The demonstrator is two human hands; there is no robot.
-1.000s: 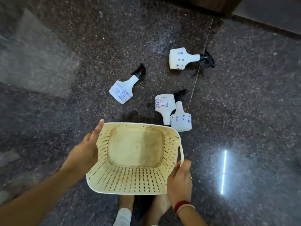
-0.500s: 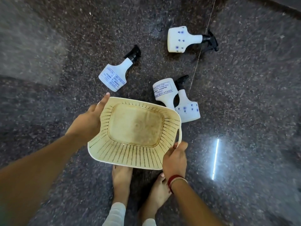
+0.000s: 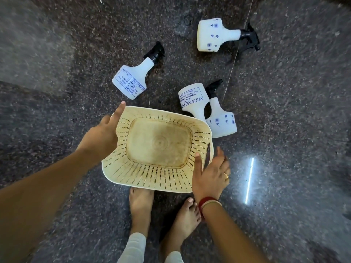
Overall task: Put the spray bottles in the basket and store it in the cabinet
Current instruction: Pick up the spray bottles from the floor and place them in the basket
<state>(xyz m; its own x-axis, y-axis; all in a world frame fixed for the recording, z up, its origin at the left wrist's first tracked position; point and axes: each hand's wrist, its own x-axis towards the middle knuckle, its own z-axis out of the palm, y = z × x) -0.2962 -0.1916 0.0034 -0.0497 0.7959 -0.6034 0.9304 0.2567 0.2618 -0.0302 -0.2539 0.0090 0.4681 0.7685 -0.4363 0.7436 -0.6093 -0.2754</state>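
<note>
A cream perforated basket (image 3: 152, 179) hangs empty just above the dark floor, tilted toward me. My left hand (image 3: 100, 135) grips its left rim, index finger stretched along the edge. My right hand (image 3: 210, 173) sits at the right handle with fingers spread; only the thumb touches the rim. Several white spray bottles with black triggers lie on the floor beyond it. A labelled bottle (image 3: 129, 80) is at the left and a flowered bottle (image 3: 214, 35) lies farthest away. Another labelled bottle (image 3: 191, 99) and a second flowered bottle (image 3: 222, 122) lie together at the basket's far right corner.
The floor is dark speckled stone (image 3: 294, 111) with a thin seam (image 3: 235, 54) running past the bottles. My bare feet (image 3: 141, 205) stand right under the basket's near edge. A bright strip of reflected light (image 3: 249, 179) shows on the right.
The basket has moved away from me, up against the nearest pair of bottles. My right hand has loosened from the handle and spread its fingers; the left still grips the rim.
</note>
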